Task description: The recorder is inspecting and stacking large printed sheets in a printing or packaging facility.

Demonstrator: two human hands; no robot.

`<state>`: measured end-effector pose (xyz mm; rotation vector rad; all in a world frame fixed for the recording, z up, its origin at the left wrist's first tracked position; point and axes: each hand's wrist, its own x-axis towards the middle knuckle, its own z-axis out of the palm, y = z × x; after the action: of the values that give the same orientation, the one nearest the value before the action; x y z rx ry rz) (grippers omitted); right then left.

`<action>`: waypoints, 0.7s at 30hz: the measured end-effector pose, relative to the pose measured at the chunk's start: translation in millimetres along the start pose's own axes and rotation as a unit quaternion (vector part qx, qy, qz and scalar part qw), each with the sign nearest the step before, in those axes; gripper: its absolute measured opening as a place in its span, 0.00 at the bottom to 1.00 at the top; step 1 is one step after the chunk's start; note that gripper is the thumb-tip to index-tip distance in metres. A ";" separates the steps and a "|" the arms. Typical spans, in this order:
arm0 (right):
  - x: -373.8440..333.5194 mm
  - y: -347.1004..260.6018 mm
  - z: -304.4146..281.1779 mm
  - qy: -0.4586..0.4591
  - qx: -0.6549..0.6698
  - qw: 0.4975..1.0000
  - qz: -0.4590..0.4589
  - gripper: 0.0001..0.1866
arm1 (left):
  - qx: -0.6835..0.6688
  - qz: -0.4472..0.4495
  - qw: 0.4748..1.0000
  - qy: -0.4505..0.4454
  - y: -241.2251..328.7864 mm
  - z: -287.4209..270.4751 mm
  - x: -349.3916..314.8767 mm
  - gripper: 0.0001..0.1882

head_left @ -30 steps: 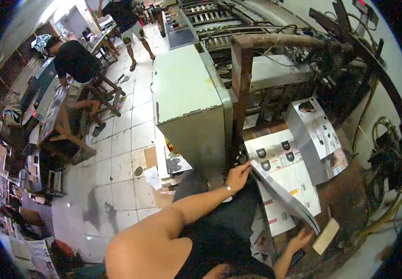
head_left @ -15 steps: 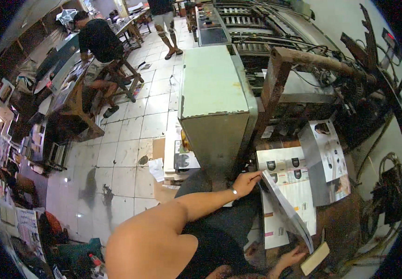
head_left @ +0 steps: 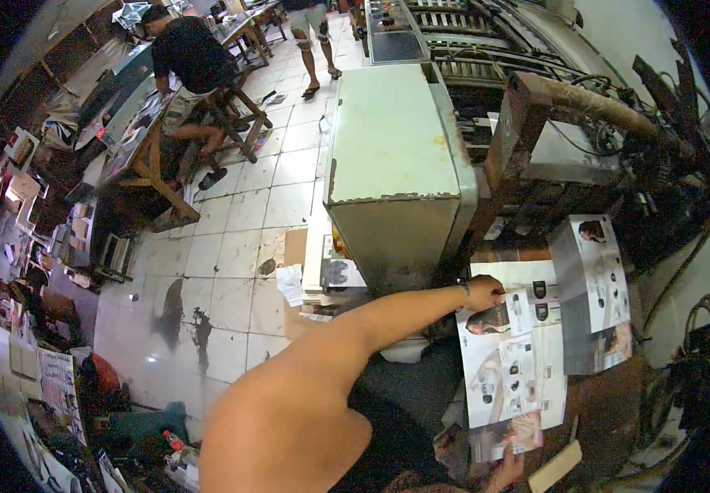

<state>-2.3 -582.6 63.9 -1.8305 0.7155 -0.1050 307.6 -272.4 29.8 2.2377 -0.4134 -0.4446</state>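
A printed sheet, or thin stack of sheets (head_left: 499, 374), with pictures on its face, lies tilted over the left part of a pile of printed sheets (head_left: 554, 370). My left hand (head_left: 484, 293), closed at its far edge, pinches the paper near the top corner. At the near edge, my right hand (head_left: 505, 475) holds the lower end with its fingers against the paper. Whether it is one sheet or several I cannot tell. Beside the pile on the right stands another stack of printed sheets (head_left: 593, 287).
A pale green metal cabinet (head_left: 396, 135) stands ahead, beside a large printing machine (head_left: 486, 49). A cream-coloured block (head_left: 554, 467) lies by my right hand. Paper stacks (head_left: 334, 275) sit on the floor left of the cabinet. A person (head_left: 194, 62) sits at a bench; another stands farther back.
The printed paper has gone from standing nearly edge-on to lying with its face turned up toward me. Both hands still hold its ends. My head view has shifted slightly.
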 end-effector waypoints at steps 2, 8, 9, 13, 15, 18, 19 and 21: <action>19.0 21.0 7.4 -0.058 -0.069 0.994 0.066 0.15 | 0.048 0.028 0.998 -0.006 -12.8 13.8 13.8 0.20; 35.7 79.3 15.4 -0.042 0.116 0.992 0.010 0.14 | 0.173 -0.049 0.981 -0.073 -24.0 36.4 48.6 0.15; 36.8 79.9 11.5 -0.038 0.074 0.996 0.030 0.12 | 0.131 -0.039 0.990 -0.032 -24.2 34.7 44.5 0.16; 33.9 71.7 11.1 -0.026 0.095 0.990 0.099 0.10 | -0.164 -0.110 0.968 0.153 -16.5 37.4 -7.2 0.25; 32.4 65.3 12.3 -0.023 0.141 0.979 0.145 0.12 | -0.164 -0.127 0.941 0.266 -17.1 46.4 -45.2 0.24; 32.1 62.1 14.0 -0.025 0.134 0.977 0.163 0.12 | -0.189 -0.234 0.891 0.340 -21.8 66.3 -73.2 0.24; 32.3 62.9 13.3 -0.024 0.140 0.979 0.147 0.12 | -0.222 -0.284 0.861 0.360 -24.7 71.5 -77.5 0.25; 34.1 67.8 13.0 -0.037 0.121 0.983 0.132 0.12 | -0.407 -0.321 0.799 0.304 -32.2 78.7 -77.7 0.23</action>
<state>2.3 -603.3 -10.2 -1.4869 0.8467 0.0487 208.9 -270.1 -29.5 1.4635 0.7798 -0.1503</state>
